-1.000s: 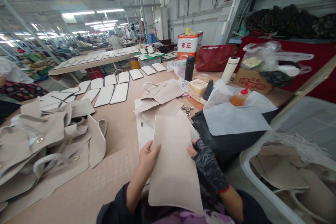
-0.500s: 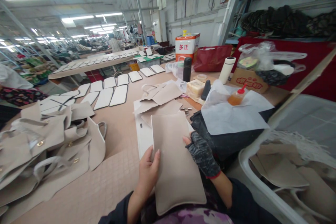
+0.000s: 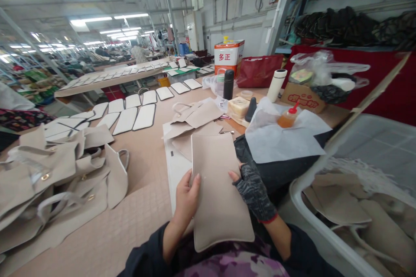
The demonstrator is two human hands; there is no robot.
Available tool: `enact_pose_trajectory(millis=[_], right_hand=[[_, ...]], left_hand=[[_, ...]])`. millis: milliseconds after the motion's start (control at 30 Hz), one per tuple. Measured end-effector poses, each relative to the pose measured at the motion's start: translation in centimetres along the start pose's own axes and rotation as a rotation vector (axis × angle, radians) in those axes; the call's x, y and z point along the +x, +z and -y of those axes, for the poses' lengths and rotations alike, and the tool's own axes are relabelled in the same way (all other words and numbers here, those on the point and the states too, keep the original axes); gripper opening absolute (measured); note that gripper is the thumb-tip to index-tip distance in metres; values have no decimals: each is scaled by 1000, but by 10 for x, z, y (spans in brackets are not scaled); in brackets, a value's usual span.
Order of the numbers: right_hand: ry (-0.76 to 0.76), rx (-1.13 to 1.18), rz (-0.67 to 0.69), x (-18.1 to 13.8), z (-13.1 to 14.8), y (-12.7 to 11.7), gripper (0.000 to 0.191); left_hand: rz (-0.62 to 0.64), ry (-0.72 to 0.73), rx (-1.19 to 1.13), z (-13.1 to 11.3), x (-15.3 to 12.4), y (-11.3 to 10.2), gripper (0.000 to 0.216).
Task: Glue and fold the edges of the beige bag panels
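Observation:
A long beige leather panel [image 3: 215, 186] with rounded corners is held upright over the table edge, close to my body. My left hand [image 3: 186, 199] grips its left edge, thumb on the front face. My right hand [image 3: 251, 190], in a dark fingerless glove, pinches the right edge. Behind the panel lie more beige cut pieces [image 3: 198, 117] on a white sheet [image 3: 175, 164].
A heap of beige bags with handles [image 3: 61, 177] fills the left of the table. White black-edged panels [image 3: 136, 114] lie in rows farther back. An orange squeeze bottle [image 3: 287, 117], flasks [image 3: 228, 84] and a tin [image 3: 229, 56] stand to the right. A white bin [image 3: 357, 199] of beige pieces sits at right.
The panel has been lifted slightly and tilted, its lower end swinging right. Both hands slid along its edges while keeping hold.

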State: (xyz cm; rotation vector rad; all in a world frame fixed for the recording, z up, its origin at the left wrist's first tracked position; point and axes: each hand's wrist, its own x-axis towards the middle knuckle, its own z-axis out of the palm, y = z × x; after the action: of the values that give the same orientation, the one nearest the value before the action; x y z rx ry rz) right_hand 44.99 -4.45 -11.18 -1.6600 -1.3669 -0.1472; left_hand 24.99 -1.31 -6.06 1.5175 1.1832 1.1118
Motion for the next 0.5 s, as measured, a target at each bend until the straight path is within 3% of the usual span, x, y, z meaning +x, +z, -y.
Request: enact_pose_trajectory(millis=[133,300,500], right_hand=[[20,-95,-24,21,2,-7,59],[-25,-135,-19,55,2,-15,51],[-53,1,-45,57,-4,-14,44]], left_hand=[[63,66,31,-6,-1,7,33],[106,124,75,-9,-8,9,30],[126,118,64,-9,-11,9,30]])
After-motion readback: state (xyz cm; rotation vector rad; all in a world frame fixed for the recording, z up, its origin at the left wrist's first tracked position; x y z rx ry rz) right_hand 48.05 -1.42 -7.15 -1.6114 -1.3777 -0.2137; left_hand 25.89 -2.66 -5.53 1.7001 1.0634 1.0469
